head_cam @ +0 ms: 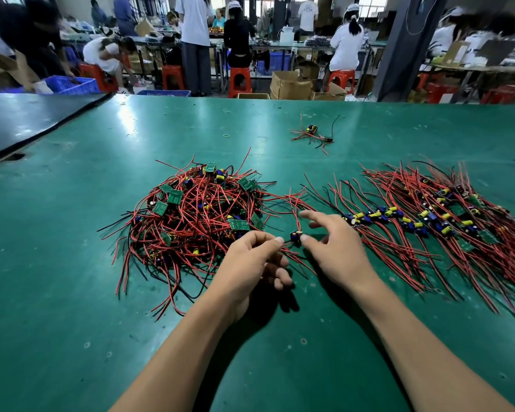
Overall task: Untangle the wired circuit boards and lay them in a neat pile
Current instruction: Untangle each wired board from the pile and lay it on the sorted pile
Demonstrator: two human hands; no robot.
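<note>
— Red leads, one small board (pixel 295 235) between both hands, just above the bench (pixel 72 292). Where from the tangle (pixel 191 212)?

— Just right of it. Left hand (pixel 250 263) pinches its near leads; right hand (pixel 333 248) spread, thumb touching the board.

— Axis?

— Leads run away from the person; neat pile (pixel 428 221) lies rightward, nearer the right hand.

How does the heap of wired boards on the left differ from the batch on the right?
The left heap is a round, knotted mound with wires looping every way; the right batch is spread flat, wires running roughly parallel. In the left heap many boards show their green undersides; in the right batch most show blue and yellow components, lined up in a band. Both hold small boards with red and black wires on the green table.
</note>
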